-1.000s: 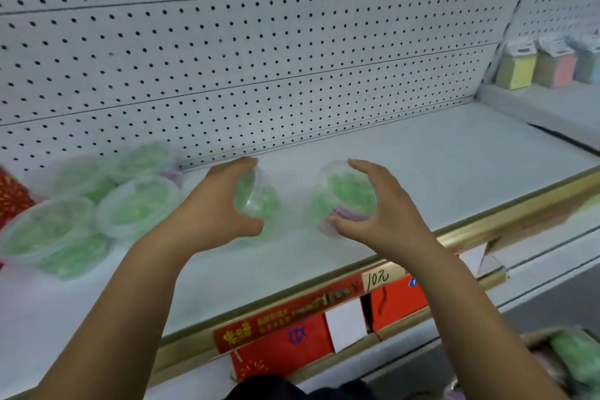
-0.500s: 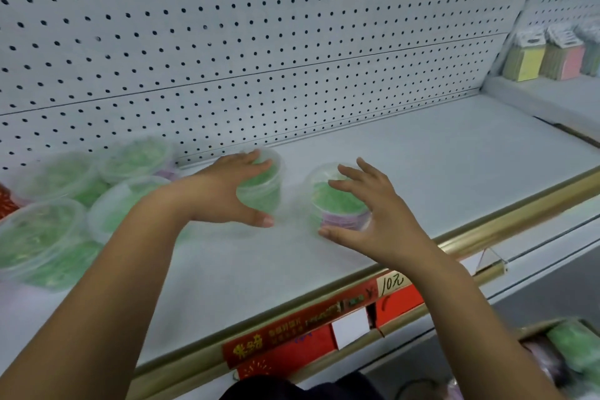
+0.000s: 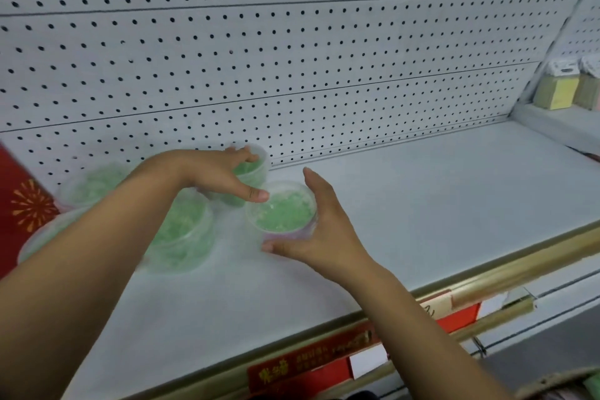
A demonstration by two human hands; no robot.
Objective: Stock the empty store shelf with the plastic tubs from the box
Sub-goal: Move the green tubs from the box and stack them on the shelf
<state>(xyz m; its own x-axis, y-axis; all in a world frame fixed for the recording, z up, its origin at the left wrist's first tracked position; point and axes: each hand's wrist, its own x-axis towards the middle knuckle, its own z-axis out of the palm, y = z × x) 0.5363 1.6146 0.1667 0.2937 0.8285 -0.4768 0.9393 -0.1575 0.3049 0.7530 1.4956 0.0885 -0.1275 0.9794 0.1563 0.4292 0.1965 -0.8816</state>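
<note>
Two clear plastic tubs with green filling stand on the white shelf [image 3: 438, 204]. My left hand [image 3: 211, 172] lies over the rear tub [image 3: 255, 169] by the pegboard, fingers curled on its far rim, thumb stretched toward the front tub. My right hand [image 3: 319, 230] cups the front tub [image 3: 282, 211], which has a purple base, from its right side, thumb under its near edge. Several more green tubs, one of them [image 3: 185, 230] just left of my hands, sit further left, partly hidden by my left forearm.
A perforated white back panel [image 3: 292, 58] rises behind the shelf. A red packet [image 3: 22, 204] stands at the far left. Yellow boxed goods [image 3: 558, 91] sit on the neighbouring shelf at right. A gold rail [image 3: 519, 269] with red price tags edges the front.
Both hands have carried their tubs leftward and toward the back of the shelf, closer to the group of tubs. The two tubs now stand almost touching.
</note>
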